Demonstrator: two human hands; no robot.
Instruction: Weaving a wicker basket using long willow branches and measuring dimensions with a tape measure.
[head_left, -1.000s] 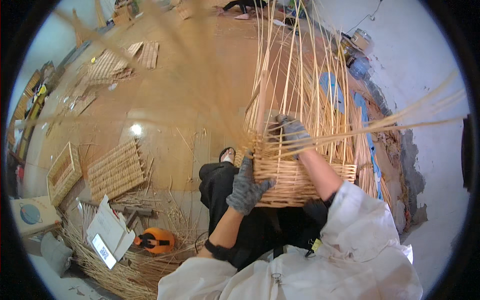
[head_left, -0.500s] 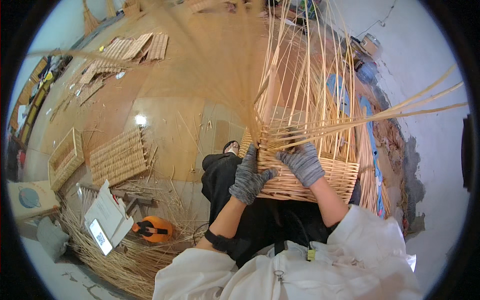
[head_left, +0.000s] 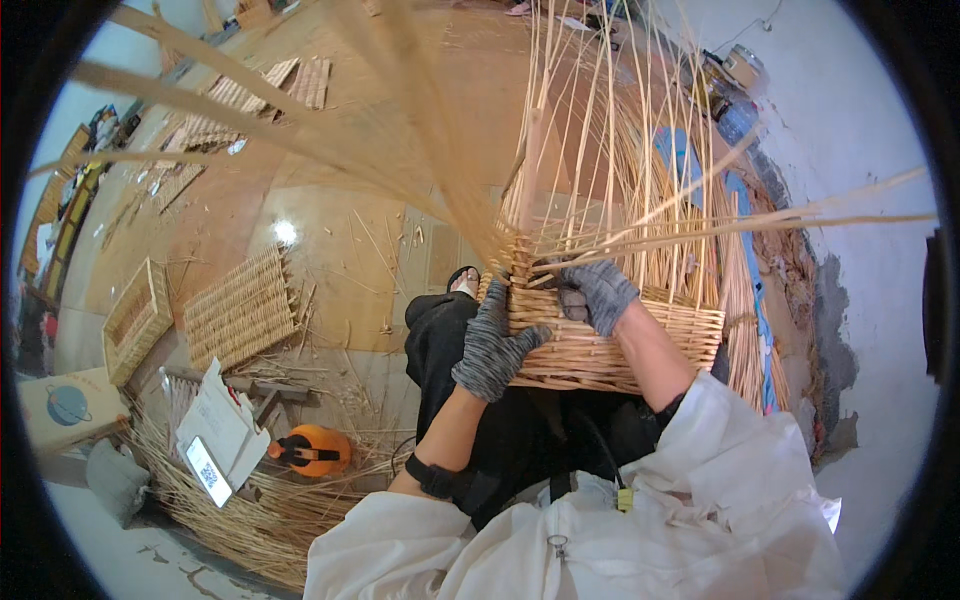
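A half-woven wicker basket (head_left: 610, 340) is held on the lap, upright stakes fanning overhead. The gloved left hand (head_left: 492, 345) is spread flat against its near wall; the gloved right hand (head_left: 597, 292) is closed on a cane (head_left: 740, 225) at the rim. The basket looks light and stiff, its loose canes springy and likely brittle, best gripped by the woven wall. Its base is hidden, and the stake tips are cut off.

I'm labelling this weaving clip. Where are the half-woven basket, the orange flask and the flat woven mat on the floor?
half-woven basket (head_left: 600, 350), head view, on its woven front wall.
orange flask (head_left: 318, 450), head view, on its round body.
flat woven mat (head_left: 240, 308), head view, at the middle of its weave.
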